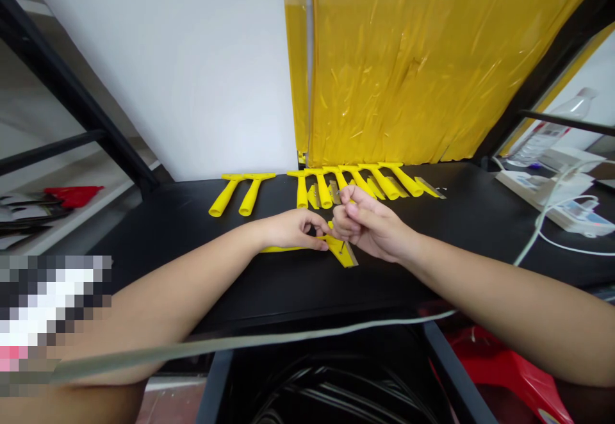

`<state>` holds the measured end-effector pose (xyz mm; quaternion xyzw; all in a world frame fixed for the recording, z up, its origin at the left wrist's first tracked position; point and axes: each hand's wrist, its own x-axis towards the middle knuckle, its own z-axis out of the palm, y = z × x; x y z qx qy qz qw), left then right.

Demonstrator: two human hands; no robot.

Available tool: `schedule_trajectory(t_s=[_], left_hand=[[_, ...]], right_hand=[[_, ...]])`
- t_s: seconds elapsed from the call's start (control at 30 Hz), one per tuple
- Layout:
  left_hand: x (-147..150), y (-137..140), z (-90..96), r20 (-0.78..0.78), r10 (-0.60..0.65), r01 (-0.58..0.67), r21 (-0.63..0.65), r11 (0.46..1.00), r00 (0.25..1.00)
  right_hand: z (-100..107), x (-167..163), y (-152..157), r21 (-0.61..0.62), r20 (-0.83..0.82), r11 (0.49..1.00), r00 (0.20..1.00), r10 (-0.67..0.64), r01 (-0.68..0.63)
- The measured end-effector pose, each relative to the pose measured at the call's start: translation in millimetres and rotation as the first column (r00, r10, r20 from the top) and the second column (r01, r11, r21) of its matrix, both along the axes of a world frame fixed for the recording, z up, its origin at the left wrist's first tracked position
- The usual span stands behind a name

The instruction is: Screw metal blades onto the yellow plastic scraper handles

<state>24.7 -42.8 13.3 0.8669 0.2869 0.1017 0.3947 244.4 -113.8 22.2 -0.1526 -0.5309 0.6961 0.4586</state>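
A yellow scraper (344, 256) with a thin metal blade along its right edge lies on the black table, its handle pointing left. My left hand (294, 227) grips it near the neck, thumb and fingers closed in a pinch. Over the scraper's head my right hand (372, 222) is closed on a thin dark rod (342, 244), whose lower end meets a screw on the head. The rod's upper part is hidden in the fingers, so its exact kind does not show. Behind the hands, several yellow scrapers (302, 192) lie in a row, some with blades visible.
Two yellow handles (250, 196) lie to the left on the black table (163, 232). Yellow-wrapped material (384, 59) and a white panel (192, 59) stand behind. White devices with cables (571, 209) and a plastic bottle (552, 126) are at right. A pale cord (269, 341) crosses in front.
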Motion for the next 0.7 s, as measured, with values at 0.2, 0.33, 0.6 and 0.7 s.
schedule_trajectory(t_s=[0.2, 0.33, 0.6, 0.7], left_hand=[[0.4, 1.2, -0.2, -0.061, -0.018, 0.017, -0.019, 1.0, 0.998], [0.1, 3.2, -1.8, -0.078, -0.019, 0.018, -0.02, 1.0, 0.997], [-0.1, 2.5, -2.8, -0.06, -0.016, 0.014, -0.037, 0.999, 0.998], [0.2, 1.5, -1.4, -0.058, -0.016, 0.014, -0.035, 0.999, 0.998]], right_hand=[[-1.8, 4.0, 9.9, 0.011, 0.041, 0.999, 0.999, -0.031, 0.03], [0.0, 5.1, 8.5, -0.028, 0.046, 1.0, 0.999, -0.009, 0.011], [1.1, -4.5, -1.5, -0.014, -0.002, 0.997, 0.997, -0.079, 0.079], [-0.2, -3.9, 1.1, 0.027, 0.018, 0.993, 0.993, -0.113, 0.112]])
